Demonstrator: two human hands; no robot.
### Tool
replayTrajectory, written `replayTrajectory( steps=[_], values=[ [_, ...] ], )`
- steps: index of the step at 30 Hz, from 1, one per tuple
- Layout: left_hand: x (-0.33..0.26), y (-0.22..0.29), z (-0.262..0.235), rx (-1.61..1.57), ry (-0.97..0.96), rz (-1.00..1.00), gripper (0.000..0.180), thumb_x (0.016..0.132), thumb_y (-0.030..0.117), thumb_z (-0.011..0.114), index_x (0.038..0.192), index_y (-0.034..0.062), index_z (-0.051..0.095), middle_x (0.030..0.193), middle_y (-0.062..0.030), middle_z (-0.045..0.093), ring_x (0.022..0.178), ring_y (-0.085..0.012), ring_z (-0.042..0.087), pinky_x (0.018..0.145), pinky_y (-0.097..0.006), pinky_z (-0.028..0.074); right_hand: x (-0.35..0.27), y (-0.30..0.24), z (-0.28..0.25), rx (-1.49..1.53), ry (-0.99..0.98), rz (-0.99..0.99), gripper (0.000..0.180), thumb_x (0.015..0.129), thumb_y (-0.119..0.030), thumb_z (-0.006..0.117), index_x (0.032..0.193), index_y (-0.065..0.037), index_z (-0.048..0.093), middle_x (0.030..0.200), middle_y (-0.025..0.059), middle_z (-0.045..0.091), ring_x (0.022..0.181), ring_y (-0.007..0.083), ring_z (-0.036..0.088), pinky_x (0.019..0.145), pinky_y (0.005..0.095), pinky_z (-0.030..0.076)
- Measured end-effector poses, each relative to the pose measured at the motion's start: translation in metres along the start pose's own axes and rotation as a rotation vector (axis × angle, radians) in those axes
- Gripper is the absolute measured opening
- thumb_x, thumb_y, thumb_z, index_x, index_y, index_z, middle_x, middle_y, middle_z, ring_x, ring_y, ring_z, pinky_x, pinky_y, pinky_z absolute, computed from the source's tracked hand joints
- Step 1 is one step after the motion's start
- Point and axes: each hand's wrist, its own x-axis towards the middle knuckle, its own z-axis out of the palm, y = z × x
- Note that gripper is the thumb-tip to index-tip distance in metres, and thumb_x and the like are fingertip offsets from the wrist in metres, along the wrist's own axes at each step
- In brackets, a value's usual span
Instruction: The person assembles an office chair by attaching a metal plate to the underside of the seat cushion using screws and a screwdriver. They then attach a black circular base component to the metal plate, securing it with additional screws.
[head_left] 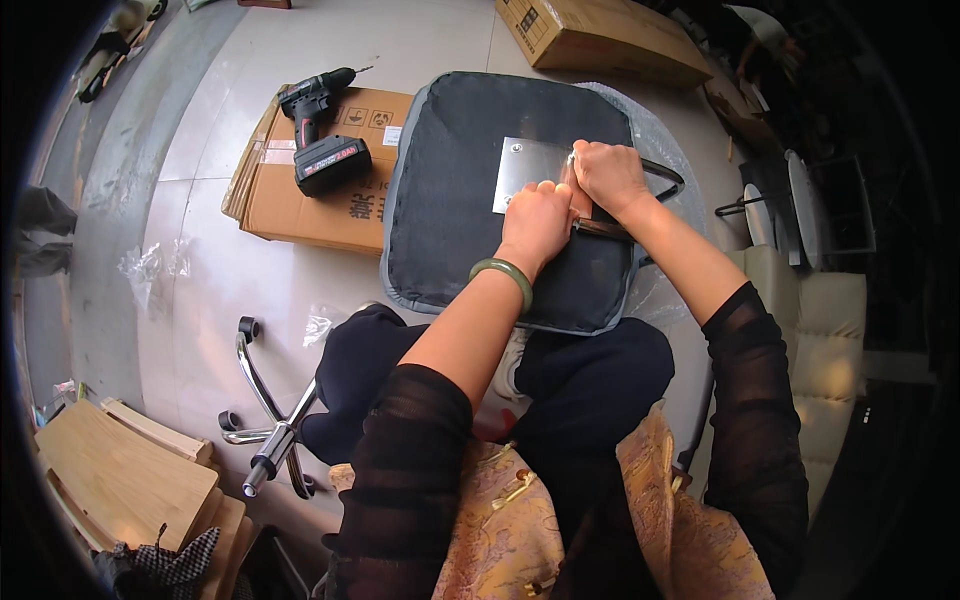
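A dark seat cushion [455, 170] with grey piping lies underside up in front of my knees. A silvery metal plate [518, 165] with screw heads at its edge sits on it. My left hand [538, 222], with a green bangle on the wrist, is closed over the plate's near edge. Just beyond it my right hand [608, 172] is closed too, by the plate's right part. What lies between the fingers is hidden; a shiny, orange-tinted patch shows between the hands. A dark looped bar [662, 180] sticks out at the cushion's right side.
A cordless drill [318, 130] lies on a cardboard box [300, 220] left of the cushion. A chrome wheeled chair base [278, 430] stands on the floor at left. Wooden boards [130, 470] are at lower left, a large carton [605, 40] at the back, a cream padded seat [830, 330] at right.
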Motion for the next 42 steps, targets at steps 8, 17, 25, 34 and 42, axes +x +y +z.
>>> replayTrajectory(
  steps=[8, 17, 25, 34, 42],
  values=[
    [-0.001, 0.001, 0.001, -0.021, 0.016, -0.024, 0.020, 0.084, 0.024, 0.065, 0.087, 0.0052, 0.057, 0.085, -0.0126, 0.064, 0.084, -0.0318, 0.062, 0.074, -0.042, 0.052, -0.001, 0.000, -0.003, -0.005, -0.056, 0.017, 0.010, 0.082, -0.017, 0.057, 0.080, -0.009, 0.062, 0.071, 0.0106, 0.068, 0.063, 0.0290, 0.069, 0.056, 0.0411, 0.055],
    [0.002, 0.003, -0.004, -0.098, -0.001, -0.108, 0.017, 0.084, 0.022, 0.064, 0.088, 0.0072, 0.057, 0.087, -0.0124, 0.065, 0.088, -0.0324, 0.063, 0.075, -0.043, 0.051, -0.001, -0.021, 0.002, -0.005, -0.125, 0.192, 0.010, 0.082, -0.015, 0.056, 0.082, -0.006, 0.061, 0.070, 0.0157, 0.067, 0.067, 0.0324, 0.069, 0.060, 0.0438, 0.056],
    [-0.001, -0.001, -0.009, -0.161, -0.022, -0.097, 0.016, 0.084, 0.021, 0.065, 0.087, 0.0066, 0.059, 0.089, -0.0120, 0.065, 0.091, -0.0325, 0.062, 0.079, -0.043, 0.050, -0.015, -0.002, -0.020, 0.239, -0.132, 0.055, 0.037, 0.080, -0.011, 0.063, 0.115, -0.002, 0.055, 0.107, 0.0170, 0.062, 0.102, 0.0346, 0.059, 0.083, 0.0447, 0.047],
    [0.003, 0.002, -0.010, -0.197, -0.079, -0.112, 0.018, 0.082, 0.022, 0.066, 0.085, 0.0055, 0.059, 0.083, -0.0121, 0.066, 0.088, -0.0329, 0.062, 0.079, -0.043, 0.049, 0.000, 0.028, -0.034, 0.067, -0.478, -0.012, 0.036, 0.070, -0.004, 0.067, 0.106, -0.002, 0.061, 0.110, 0.0163, 0.063, 0.106, 0.0343, 0.060, 0.090, 0.0414, 0.048],
    [0.007, 0.002, -0.015, -0.201, -0.152, -0.107, 0.020, 0.083, 0.022, 0.066, 0.086, 0.0029, 0.061, 0.082, -0.0144, 0.067, 0.083, -0.0329, 0.064, 0.075, -0.042, 0.050, 0.061, 0.087, -0.025, 0.472, -0.720, -0.081, 0.021, 0.071, -0.002, 0.073, 0.091, -0.004, 0.072, 0.086, 0.0131, 0.071, 0.083, 0.0278, 0.068, 0.072, 0.0364, 0.053]
  ],
)
